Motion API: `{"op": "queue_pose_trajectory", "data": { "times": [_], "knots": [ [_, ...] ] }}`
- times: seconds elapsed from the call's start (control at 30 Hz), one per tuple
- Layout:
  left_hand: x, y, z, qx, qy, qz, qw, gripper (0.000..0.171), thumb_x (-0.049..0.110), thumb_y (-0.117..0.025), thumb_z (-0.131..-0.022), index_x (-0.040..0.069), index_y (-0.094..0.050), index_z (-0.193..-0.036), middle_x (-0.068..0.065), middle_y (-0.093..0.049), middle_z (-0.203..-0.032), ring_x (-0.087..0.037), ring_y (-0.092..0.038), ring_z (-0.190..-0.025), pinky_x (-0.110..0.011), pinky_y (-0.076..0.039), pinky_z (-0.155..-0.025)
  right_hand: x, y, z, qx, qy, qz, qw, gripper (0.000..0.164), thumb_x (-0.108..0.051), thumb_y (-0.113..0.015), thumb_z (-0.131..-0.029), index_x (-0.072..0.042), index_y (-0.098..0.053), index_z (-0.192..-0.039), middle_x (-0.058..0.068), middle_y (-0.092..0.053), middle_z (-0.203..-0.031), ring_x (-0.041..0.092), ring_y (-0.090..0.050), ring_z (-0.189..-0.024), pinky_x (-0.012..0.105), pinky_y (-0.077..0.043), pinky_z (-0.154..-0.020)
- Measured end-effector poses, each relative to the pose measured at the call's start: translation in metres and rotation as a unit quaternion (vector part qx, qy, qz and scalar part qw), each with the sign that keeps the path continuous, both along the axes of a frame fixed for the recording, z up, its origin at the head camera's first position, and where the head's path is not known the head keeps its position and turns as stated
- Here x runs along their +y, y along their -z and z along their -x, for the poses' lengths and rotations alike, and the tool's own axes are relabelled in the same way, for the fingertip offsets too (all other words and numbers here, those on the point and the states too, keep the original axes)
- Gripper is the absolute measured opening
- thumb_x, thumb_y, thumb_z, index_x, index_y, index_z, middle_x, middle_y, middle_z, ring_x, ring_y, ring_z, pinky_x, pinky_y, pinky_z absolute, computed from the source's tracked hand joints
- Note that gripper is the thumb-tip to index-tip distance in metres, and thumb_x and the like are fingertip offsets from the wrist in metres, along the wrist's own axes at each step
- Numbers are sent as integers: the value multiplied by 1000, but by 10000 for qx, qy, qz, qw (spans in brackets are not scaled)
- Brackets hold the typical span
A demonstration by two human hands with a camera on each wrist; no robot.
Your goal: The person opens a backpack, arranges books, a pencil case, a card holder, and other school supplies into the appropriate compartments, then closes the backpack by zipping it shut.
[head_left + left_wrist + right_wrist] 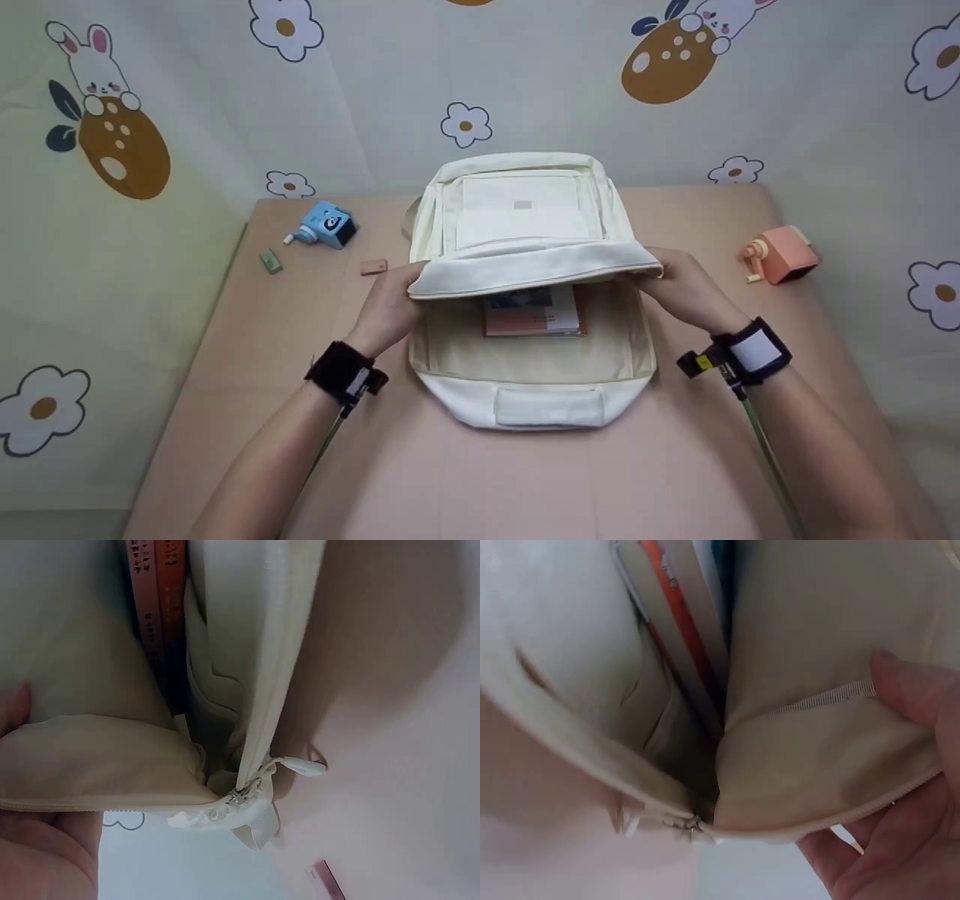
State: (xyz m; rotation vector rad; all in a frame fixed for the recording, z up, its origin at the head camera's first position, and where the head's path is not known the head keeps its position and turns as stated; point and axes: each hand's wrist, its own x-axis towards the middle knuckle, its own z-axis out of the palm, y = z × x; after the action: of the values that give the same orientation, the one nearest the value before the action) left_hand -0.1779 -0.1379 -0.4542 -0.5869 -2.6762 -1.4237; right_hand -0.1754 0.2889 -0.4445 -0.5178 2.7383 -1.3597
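A cream backpack (529,409) lies on the table with its zipped main compartment open. My left hand (391,309) grips the left edge of its front flap (532,266), thumb on the inner side and fingers outside in the left wrist view. Across from it, my right hand (688,291) pinches the flap's right edge the same way, its thumb (911,690) against the lining. The flap is lifted off the compartment. Books (534,319) stand partly hidden inside; their spines (159,607) show pink and orange in the left wrist view.
Left of the backpack are a blue pencil sharpener (328,224) with a crank, a green eraser (271,261) and a pink eraser (373,267). A pink crank sharpener (784,255) stands at the right. Behind the table (517,480) hangs a patterned cloth (382,82).
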Motion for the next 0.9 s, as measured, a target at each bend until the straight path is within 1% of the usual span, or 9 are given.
{"op": "queue_pose_trajectory", "data": {
  "times": [0.13, 0.3, 0.37, 0.47, 0.57, 0.63, 0.73, 0.8, 0.9],
  "knots": [
    [-2, 1, -4, 170, 80, 250, 9995, 34, -2, -72, -90, 14, -76, -120, 1, -74, -117, -17, -67, -110, -40, -52, -96, 3, 3, -7, 674, -107, -434, 9967, 29, -18, -65, -102, -19, -72, -130, -1, -69, -128, 19, -63, -121, 37, -52, -98],
    [-5, 4, -9, 331, 175, 606, 9975, 40, -2, -72, -91, 17, -74, -126, 1, -72, -123, -20, -65, -119, -42, -51, -100, 5, 9, -13, 1251, -179, -810, 9887, 35, -8, -68, -98, -22, -72, -131, 2, -69, -131, 24, -63, -123, 45, -50, -101],
    [-7, 7, -11, 535, 277, 705, 9957, 40, 1, -73, -91, 18, -74, -127, 3, -72, -125, -19, -64, -120, -41, -51, -101, 6, 11, -15, 1411, -216, -937, 9853, 40, -5, -70, -96, -24, -71, -132, 5, -68, -132, 27, -62, -124, 48, -50, -101],
    [-10, 12, -13, 975, 485, 853, 9904, 41, 4, -76, -90, 20, -74, -127, 5, -71, -125, -19, -66, -119, -41, -52, -99, 8, 12, -18, 1580, -289, -1124, 9806, 43, -4, -71, -95, -24, -70, -133, 9, -66, -135, 32, -61, -125, 51, -50, -101],
    [-13, 16, -13, 1507, 693, 1037, 9807, 42, 4, -76, -90, 21, -74, -128, 5, -71, -126, -19, -67, -116, -40, -54, -96, 10, 12, -22, 1658, -398, -1318, 9765, 46, -4, -72, -94, -23, -69, -135, 6, -65, -136, 33, -61, -126, 51, -50, -100],
    [-15, 19, -13, 1890, 892, 1175, 9708, 42, 3, -74, -90, 20, -73, -129, 5, -71, -127, -19, -67, -117, -40, -54, -96, 11, 12, -25, 1707, -516, -1450, 9732, 46, -4, -72, -94, -21, -68, -136, 3, -65, -137, 33, -60, -127, 51, -50, -100],
    [-18, 22, -11, 2372, 1227, 1404, 9534, 41, 3, -71, -92, 18, -72, -130, 4, -70, -128, -18, -66, -119, -39, -53, -98, 12, 14, -28, 1829, -714, -1630, 9669, 45, -4, -72, -93, -19, -68, -136, 0, -64, -139, 32, -59, -128, 51, -49, -101],
    [-20, 23, -11, 2535, 1417, 1530, 9446, 41, 0, -70, -92, 17, -72, -130, 3, -70, -129, -17, -65, -120, -39, -53, -99, 13, 17, -30, 1961, -830, -1749, 9613, 44, -5, -72, -94, -18, -68, -135, 0, -63, -139, 32, -59, -129, 51, -50, -101],
    [-21, 23, -10, 2523, 1649, 1751, 9373, 42, -1, -65, -94, 18, -72, -130, 3, -69, -130, -16, -65, -121, -39, -52, -100, 14, 21, -32, 2194, -944, -1916, 9520, 44, -5, -73, -92, -18, -69, -134, 2, -64, -138, 30, -60, -128, 51, -51, -99]
  ]
}}
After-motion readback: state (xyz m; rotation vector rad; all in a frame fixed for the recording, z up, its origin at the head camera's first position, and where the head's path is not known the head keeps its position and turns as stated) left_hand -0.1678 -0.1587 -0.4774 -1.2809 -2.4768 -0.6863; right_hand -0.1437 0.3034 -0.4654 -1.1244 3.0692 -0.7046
